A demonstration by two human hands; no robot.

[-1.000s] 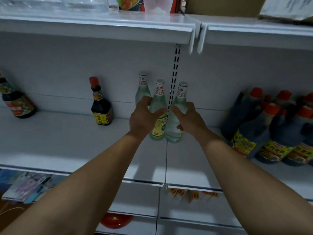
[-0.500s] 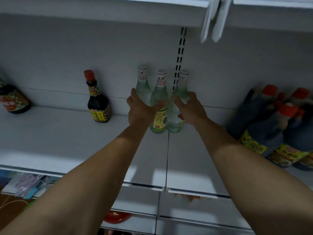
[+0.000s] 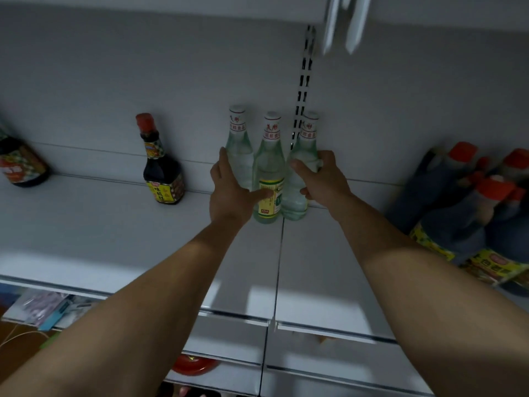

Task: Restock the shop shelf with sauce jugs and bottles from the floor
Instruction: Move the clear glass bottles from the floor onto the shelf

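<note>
Three clear glass bottles stand close together at the back of the white shelf [image 3: 100, 239]: a left bottle [image 3: 239, 138], a middle bottle [image 3: 270, 164] with a yellow label, and a right bottle [image 3: 305, 144]. My left hand [image 3: 230, 196] lies against the left bottle with its fingers stretched up along the glass. Its thumb presses the middle bottle's label. My right hand [image 3: 323, 179] holds the right bottle, thumb across the front and fingers curled round its side.
A dark sauce bottle [image 3: 161, 170] with a red cap stands alone to the left, another dark bottle [image 3: 21, 167] at the far left edge. Several dark jugs [image 3: 469, 213] with orange caps crowd the right end. An upper shelf hangs overhead; a lower shelf holds a red object [image 3: 191, 365].
Both hands slid the three bottles back towards the shelf's rear wall. My left hand's fingers straightened against the left bottle. The view moved closer and lower.
</note>
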